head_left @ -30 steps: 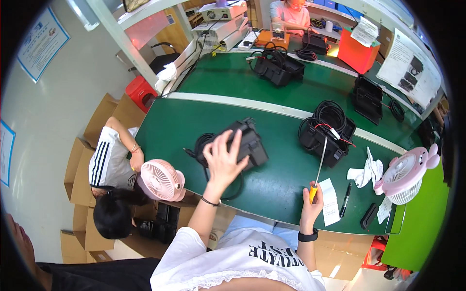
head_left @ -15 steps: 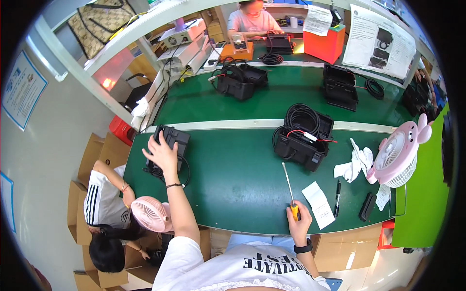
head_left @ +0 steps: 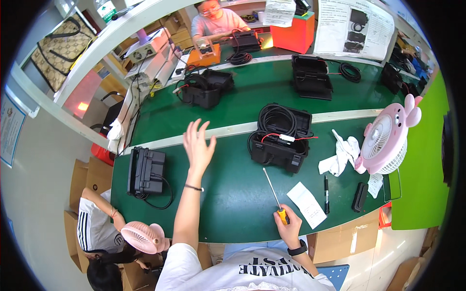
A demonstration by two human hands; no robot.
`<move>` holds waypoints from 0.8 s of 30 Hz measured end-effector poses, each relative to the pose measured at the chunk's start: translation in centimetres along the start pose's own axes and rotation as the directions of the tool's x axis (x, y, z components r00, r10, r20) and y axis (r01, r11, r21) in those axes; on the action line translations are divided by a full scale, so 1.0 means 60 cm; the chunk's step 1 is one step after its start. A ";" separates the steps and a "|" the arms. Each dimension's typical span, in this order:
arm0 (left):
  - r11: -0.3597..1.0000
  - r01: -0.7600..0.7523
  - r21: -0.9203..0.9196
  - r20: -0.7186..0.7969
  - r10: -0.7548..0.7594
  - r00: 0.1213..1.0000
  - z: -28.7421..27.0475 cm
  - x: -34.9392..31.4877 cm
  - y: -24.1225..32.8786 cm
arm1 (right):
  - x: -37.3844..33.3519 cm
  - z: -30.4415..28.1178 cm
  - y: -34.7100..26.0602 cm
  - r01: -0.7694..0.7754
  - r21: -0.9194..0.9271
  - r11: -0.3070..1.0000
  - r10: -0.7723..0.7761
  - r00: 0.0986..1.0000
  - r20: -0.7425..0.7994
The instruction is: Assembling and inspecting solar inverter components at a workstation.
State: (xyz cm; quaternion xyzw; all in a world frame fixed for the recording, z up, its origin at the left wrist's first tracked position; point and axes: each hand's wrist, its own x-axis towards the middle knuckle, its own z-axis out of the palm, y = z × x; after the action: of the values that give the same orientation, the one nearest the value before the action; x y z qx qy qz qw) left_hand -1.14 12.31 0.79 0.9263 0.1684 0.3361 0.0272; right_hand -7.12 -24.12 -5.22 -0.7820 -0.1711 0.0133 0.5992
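With your left hand point(head_left: 198, 148) empty, angle the screwdriver point(head_left: 282, 214) gripped in your right hand point(head_left: 290, 226) clear of the coiled cable point(head_left: 263, 119).

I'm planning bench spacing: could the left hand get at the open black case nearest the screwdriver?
Probably yes: the left hand is open and empty, the open black case sits to its right, and nothing appears to stand between them.

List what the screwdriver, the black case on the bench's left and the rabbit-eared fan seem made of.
Screwdriver: pale, slim shaft, probably steel; yellow and black handle, likely plastic by its colouring.
Black case: apparently hard moulded plastic, low sheen, with crisp boxy edges.
Rabbit-eared fan: likely smooth plastic, judging by its pink rounded shell; the white grille could be plastic or coated metal.
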 end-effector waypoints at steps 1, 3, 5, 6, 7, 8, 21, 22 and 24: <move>0.996 -0.035 -0.087 0.021 0.037 0.999 0.026 0.017 0.006 | 0.000 0.000 0.000 0.001 0.013 1.000 -0.001 1.000 -0.001; 0.965 0.059 -0.255 0.189 -0.010 0.982 0.076 0.040 0.016 | 0.002 -0.002 0.000 -0.004 -0.004 1.000 0.004 1.000 0.017; 0.987 0.043 -0.154 0.231 -0.007 0.973 0.108 0.066 0.002 | 0.002 -0.003 -0.002 -0.001 0.011 1.000 0.001 1.000 0.024; 0.993 0.037 -0.116 0.219 -0.011 0.976 0.120 0.085 -0.012 | 0.003 -0.002 -0.002 -0.011 0.020 1.000 0.011 1.000 0.014; 0.999 0.007 -0.040 0.177 0.000 0.984 0.128 0.106 -0.028 | 0.005 -0.001 -0.002 0.019 0.018 1.000 -0.019 1.000 0.014; 1.000 -0.029 0.010 0.113 0.028 0.993 0.134 0.125 -0.047 | 0.005 -0.001 -0.002 0.043 0.008 0.999 -0.043 0.999 0.013; 0.917 -0.143 0.373 0.373 -0.006 0.928 0.123 0.202 -0.152 | 0.009 -0.003 -0.004 0.007 -0.040 0.999 -0.006 1.000 0.029; 0.891 -0.188 0.413 0.389 0.014 0.921 0.121 0.188 -0.157 | 0.008 -0.004 -0.004 0.011 -0.042 0.999 -0.009 0.999 0.047; 0.910 -0.165 0.380 0.346 0.026 0.938 0.118 0.164 -0.162 | 0.006 -0.001 -0.003 -0.014 -0.033 0.999 0.015 0.999 0.032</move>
State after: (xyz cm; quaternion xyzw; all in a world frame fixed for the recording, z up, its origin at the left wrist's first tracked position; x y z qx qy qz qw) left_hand 7.54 25.17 -0.25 0.9624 0.1807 0.1334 -0.1528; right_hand -6.83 -24.02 -4.99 -0.7925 -0.1752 0.0274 0.5835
